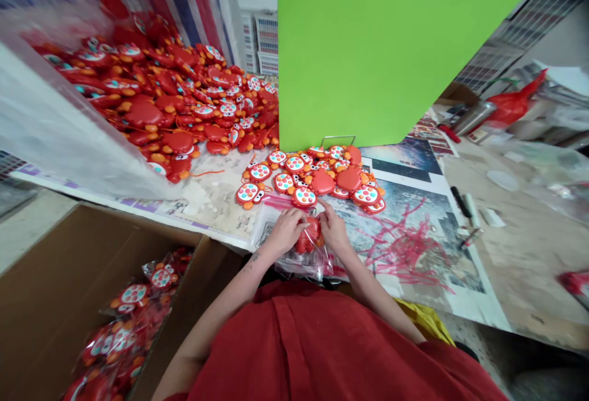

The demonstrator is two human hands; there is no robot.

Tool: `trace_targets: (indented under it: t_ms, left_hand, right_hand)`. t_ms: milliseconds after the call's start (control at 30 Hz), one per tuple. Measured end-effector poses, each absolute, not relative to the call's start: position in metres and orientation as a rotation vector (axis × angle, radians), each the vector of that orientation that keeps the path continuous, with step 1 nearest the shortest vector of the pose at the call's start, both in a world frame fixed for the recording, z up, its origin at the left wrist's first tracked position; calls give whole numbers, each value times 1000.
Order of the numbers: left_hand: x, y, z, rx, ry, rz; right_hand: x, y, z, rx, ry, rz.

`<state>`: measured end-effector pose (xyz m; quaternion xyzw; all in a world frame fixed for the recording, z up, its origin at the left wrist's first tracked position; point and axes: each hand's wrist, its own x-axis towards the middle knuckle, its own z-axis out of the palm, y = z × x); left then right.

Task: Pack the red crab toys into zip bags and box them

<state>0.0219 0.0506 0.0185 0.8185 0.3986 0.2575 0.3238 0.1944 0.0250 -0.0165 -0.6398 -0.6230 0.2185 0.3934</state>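
Observation:
At the table's front edge, a red toy [307,236] lies face down inside a clear plastic bag [301,264]. My left hand [291,229] has its fingers closed on the bag's left side by the toy. On the right side, my right hand [332,227] grips the bag's upper edge, its fingers bent and one pointing toward the loose toys. Just beyond both hands is a group of red turtle-like toys [304,196] with white, dotted faces, some turned over. More flat clear bags with a pink strip [278,201] lie beneath my left hand.
A large pile of red toys [179,142] spills from a white sack [92,137] at left. An open cardboard box [41,278] holds bagged toys [133,295] at lower left. A green board [368,51] stands behind the toys. Markers [469,206] lie at right.

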Motion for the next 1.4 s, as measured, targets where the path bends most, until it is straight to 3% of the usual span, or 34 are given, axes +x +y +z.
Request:
trace_targets:
  t_ms: [100, 267, 433, 600, 1033, 1200, 1400]
  left_hand:
    - [20, 45, 24, 2080, 1067, 701]
    - [7, 45, 9, 1737, 1353, 1093]
    - [-1, 46, -6, 1292, 1093, 889]
    - [6, 38, -2, 1104, 1084, 881]
    - [8, 37, 24, 1799, 1190, 811]
    - [9, 40, 19, 1793, 1132, 793]
    - [1, 55, -17, 1150, 1111, 806]
  right_hand:
    - [189, 27, -12, -1538, -1528, 599]
    - [187, 25, -8, -1440, -1383, 723]
    - [188, 23, -4, -1417, -1373, 697]
    - [186, 22, 9, -1406, -1597, 357]
    - [156, 31, 25, -1330, -2103, 65]
    - [167, 42, 19, -1457, -1917, 149]
    - [271, 30, -13, -1882, -1556, -4]
